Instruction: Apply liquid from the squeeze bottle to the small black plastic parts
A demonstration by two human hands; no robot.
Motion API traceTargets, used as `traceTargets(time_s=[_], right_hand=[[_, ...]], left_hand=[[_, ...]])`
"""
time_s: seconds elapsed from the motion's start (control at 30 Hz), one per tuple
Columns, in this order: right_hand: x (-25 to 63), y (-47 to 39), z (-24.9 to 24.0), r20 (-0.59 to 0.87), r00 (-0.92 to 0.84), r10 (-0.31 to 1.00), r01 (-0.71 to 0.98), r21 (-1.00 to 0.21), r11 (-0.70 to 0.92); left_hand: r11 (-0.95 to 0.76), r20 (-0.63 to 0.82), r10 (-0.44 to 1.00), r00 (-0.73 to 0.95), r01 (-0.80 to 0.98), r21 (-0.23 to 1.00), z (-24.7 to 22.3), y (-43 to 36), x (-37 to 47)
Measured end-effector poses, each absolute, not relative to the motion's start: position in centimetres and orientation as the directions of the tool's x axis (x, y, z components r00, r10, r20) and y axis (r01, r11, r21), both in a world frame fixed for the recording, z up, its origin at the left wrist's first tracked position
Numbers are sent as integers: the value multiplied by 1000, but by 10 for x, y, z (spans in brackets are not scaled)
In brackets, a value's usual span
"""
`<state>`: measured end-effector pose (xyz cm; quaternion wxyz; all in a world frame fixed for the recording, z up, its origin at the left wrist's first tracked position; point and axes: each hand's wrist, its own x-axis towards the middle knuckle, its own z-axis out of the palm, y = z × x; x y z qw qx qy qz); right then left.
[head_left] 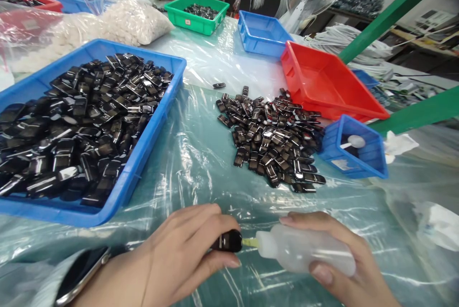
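Observation:
My left hand (pixel 193 245), with a watch on its wrist, pinches a glossy black piece (pixel 229 241) between thumb and fingers. A translucent white squeeze bottle (pixel 308 249) lies sideways in my right hand (pixel 344 249), fingers wrapped round it. Its yellowish nozzle (pixel 250 242) points left and meets the end of the black piece, or nearly so. Beyond my hands, many similar black pieces (pixel 268 130) form a loose pile on the plastic-covered green table (pixel 193 130). More of them fill a large blue tray (pixel 143 154) on the left.
Behind the pile stand a red tray (pixel 322 77) and a blue tray (pixel 263 34). A small blue bin (pixel 369 154) holding a white scoop is at the right. Farther back are a green tray (pixel 197 22), a bag of white parts (pixel 132 22), a fan and a seated person.

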<state>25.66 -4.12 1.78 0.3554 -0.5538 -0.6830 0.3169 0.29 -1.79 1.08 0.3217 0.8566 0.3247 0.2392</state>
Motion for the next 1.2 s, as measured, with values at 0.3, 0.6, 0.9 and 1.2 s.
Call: traceTargets(time_s=[0.3,0.6,0.9,1.2], right_hand=[[255,-43,19,130,-125,984,560,-809,178],[264,-35,18,136,-229,964,513,-824,238],[270,-26,15,43,-219,975,489,-860,148],[248,-11,-5,11,-69,998,434,-900,40]], left_hand=[[-583,221,719,659,399,708,10,-17,5],[-581,154,714,683,454,676,2,-24,1],[-389,117,823,557,402,829,5,-16,3],[-118,-27,922,387,348,930,14,-16,7]])
